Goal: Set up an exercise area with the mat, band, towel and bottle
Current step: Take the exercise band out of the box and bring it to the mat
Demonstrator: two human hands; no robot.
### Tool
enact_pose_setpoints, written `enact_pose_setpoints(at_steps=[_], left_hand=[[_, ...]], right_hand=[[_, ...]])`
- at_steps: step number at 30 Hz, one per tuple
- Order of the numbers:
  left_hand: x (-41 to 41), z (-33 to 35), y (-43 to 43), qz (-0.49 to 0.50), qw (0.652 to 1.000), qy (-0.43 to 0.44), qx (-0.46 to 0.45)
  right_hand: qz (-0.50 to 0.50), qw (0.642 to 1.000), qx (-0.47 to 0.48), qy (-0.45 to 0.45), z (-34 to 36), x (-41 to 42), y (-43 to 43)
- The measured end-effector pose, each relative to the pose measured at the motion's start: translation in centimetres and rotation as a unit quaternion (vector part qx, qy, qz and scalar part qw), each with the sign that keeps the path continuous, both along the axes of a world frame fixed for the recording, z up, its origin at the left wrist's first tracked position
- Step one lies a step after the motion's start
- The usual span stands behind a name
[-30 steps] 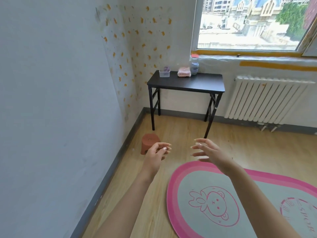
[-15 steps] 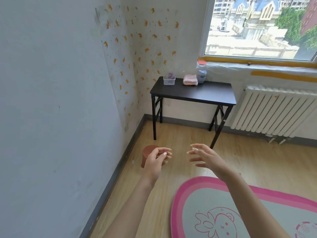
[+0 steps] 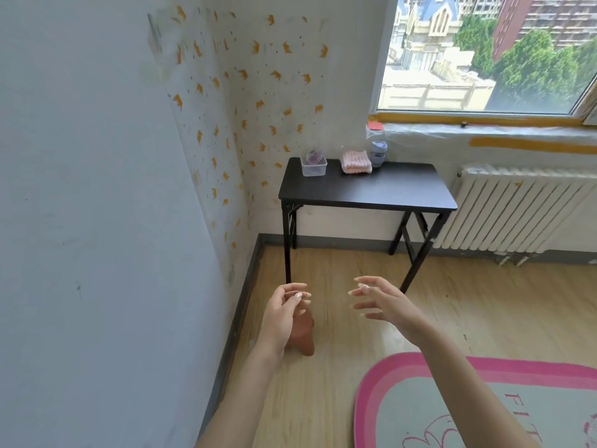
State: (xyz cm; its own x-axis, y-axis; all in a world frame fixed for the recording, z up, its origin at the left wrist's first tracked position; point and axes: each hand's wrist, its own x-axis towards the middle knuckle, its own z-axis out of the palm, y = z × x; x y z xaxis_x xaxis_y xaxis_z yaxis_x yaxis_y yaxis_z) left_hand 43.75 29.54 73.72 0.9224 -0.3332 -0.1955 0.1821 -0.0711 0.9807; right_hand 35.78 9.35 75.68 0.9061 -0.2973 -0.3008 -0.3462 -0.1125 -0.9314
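A pink-rimmed grey mat (image 3: 420, 412) lies flat on the wooden floor at the lower right. On the black table (image 3: 371, 192) by the far wall sit a clear box holding a purple band (image 3: 314, 161), a folded pink towel (image 3: 356, 161) and a bottle (image 3: 378, 149) with a red cap. My left hand (image 3: 286, 312) and my right hand (image 3: 382, 303) hover in front of me above the floor, well short of the table. Both are empty, with fingers loosely curled and apart.
A small brown stool (image 3: 305, 334) stands on the floor by the left wall, partly hidden behind my left hand. A white radiator (image 3: 517, 211) hangs under the window to the right of the table. The left wall is close.
The view has moved closer to the table and tilted up, so less of the mat shows. Both hands stay raised and empty in much the same pose.
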Motion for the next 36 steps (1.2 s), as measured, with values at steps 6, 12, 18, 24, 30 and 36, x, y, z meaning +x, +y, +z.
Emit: enact_pose_setpoints(at_steps=[6, 12, 18, 24, 30, 36], left_hand=[[7.6, -1.3, 0.8, -0.007, 1.000, 0.016, -0.007], [13.0, -1.1, -2.1, -0.023, 0.999, 0.017, -0.015], [21.0, -0.8, -8.5, -0.040, 0.999, 0.006, -0.013], [28.7, 0.1, -15.0, -0.038, 0.999, -0.018, -0.004], [33.9, -0.1, -18.8, -0.032, 0.999, -0.004, -0.004], [39.6, -0.6, -21.1, -0.032, 0.999, 0.012, 0.001]], right_hand=[[-0.024, 1.000, 0.012, 0.008, -1.2, 6.2, 0.8], [-0.028, 0.999, 0.020, 0.003, -1.3, 11.6, -0.7], [-0.029, 0.999, 0.017, -0.020, -0.9, 20.6, -5.6], [-0.021, 1.000, 0.004, -0.009, -0.3, 28.4, -11.7], [-0.036, 0.999, 0.014, 0.006, -0.8, 34.2, -15.6], [-0.046, 0.998, 0.031, 0.005, -0.9, 39.6, -17.5]])
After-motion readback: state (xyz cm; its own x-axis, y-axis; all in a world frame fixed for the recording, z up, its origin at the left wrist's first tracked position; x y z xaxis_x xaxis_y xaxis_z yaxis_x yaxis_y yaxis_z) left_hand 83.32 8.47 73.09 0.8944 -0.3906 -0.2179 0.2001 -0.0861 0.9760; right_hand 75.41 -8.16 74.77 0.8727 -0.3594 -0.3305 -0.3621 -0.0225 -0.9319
